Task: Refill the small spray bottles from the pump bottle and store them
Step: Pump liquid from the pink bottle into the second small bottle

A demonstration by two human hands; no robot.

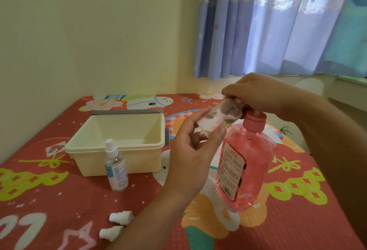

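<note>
Left grip (190, 150) holds the open small spray bottle (222, 114) between thumb and fingers, tilted, mouth up against the pump nozzle. Right grip (258, 94) is curled over the top of the pink pump bottle (250, 160), which stands on the tabletop (297, 220). A second spray bottle (116, 168), capped, stands upright just in front of the cream box (111, 148). Two white spray caps (121, 217) lie loose near the front edge.
</note>
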